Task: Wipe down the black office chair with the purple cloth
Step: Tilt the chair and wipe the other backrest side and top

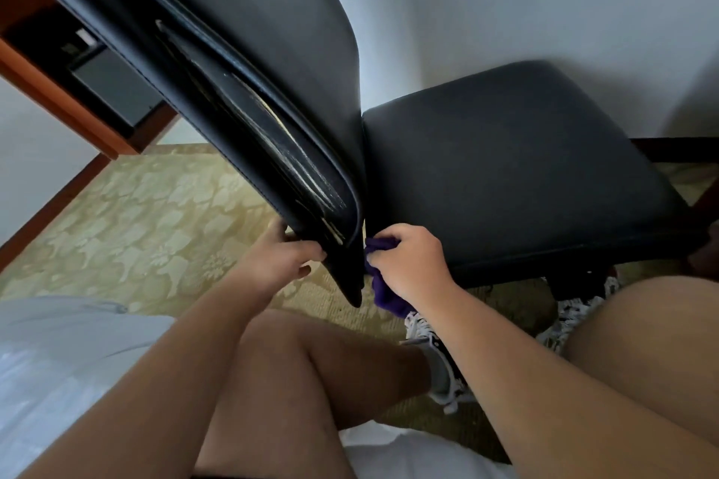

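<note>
— Where are we with the black office chair (505, 175)?

— At the joint, we'd say. Our right hand (408, 264) has the purple cloth (383, 292) bunched in curled fingers and is pushing it into the narrow gap where the backrest (249, 51) meets the rear of the seat (564, 121). A tail of cloth hangs below the hand, toward the carpet (136, 214).

— And our left hand (280, 257)?

— It grips the bottom edge of the backrest from the other side. The fingers are wrapped behind and the thumb is on the near face, which seems to steady the backrest.

— How are our arms set?

— Both reach forward and down from a low crouch and converge on that lower corner. The right wrist is bent so the knuckles face up.

— What does the next move call for?

— Probably drawing the cloth along the seam while the left hand braces. After that, the pale scuffed streaks on the backrest's rim look like they need a pass. The broad seat top looks matte, and we can't tell whether it has been wiped.

— Any risk?

— The cloth may snag in the gap.
</note>
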`<state>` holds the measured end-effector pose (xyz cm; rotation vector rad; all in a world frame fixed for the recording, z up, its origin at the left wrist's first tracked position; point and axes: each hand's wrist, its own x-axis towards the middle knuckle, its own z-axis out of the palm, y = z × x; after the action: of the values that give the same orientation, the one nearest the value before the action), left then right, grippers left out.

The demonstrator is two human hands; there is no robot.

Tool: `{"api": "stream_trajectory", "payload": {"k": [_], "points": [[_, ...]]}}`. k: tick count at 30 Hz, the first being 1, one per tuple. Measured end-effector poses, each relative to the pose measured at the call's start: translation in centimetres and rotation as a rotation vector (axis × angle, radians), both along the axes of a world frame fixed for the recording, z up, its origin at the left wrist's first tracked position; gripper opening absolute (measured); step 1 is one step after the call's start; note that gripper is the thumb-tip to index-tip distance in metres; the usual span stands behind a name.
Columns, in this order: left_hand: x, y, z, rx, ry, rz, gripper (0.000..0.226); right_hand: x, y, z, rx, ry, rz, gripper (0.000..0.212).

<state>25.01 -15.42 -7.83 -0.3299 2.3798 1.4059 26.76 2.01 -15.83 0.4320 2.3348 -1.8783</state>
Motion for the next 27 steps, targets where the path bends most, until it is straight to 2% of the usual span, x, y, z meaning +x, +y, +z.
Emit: {"api": "stream_trajectory", "payload": {"k": [5, 10, 13, 15, 20, 23, 24, 27], "points": [[0.2, 0.5, 3.2, 0.019, 0.078, -0.063, 0.074, 1.3, -0.4, 2.6, -0.186, -0.047, -0.029, 0.025], [1.5, 1.0, 4.0, -0.109, 0.065, -0.153, 0.079, 2.9, 0.1, 4.7, -0.353, -0.054, 0.068, 0.037], [2.2, 0.6, 4.3, -0.125, 0.009, -0.214, 0.086, 3.4, 0.9, 5.6, -0.149, 0.016, 0.21, 0.04], [2.5, 0.7, 4.9, -0.094, 0.014, -0.207, 0.077, 3.4, 1.2, 5.4, -0.038, 0.064, 0.233, 0.036], [1.6, 2.0, 5.8, 0.124, 0.172, -0.003, 0.072, 3.5, 1.2, 3.7, -0.037, 0.131, 0.038, 0.017], [1.7, 3.4, 5.8, 0.104, 0.192, 0.042, 0.031, 3.6, 0.6, 3.4, -0.137, 0.148, -0.118, 0.016], [1.8, 3.6, 5.8, 0.094, 0.196, 0.055, 0.025, 3.7, 0.2, 3.4, -0.193, 0.144, -0.163, 0.017], [2.3, 3.9, 6.0, 0.063, 0.2, 0.025, 0.041, 4.7, -0.8, 3.3, -0.352, 0.171, -0.206, 0.019]]}}
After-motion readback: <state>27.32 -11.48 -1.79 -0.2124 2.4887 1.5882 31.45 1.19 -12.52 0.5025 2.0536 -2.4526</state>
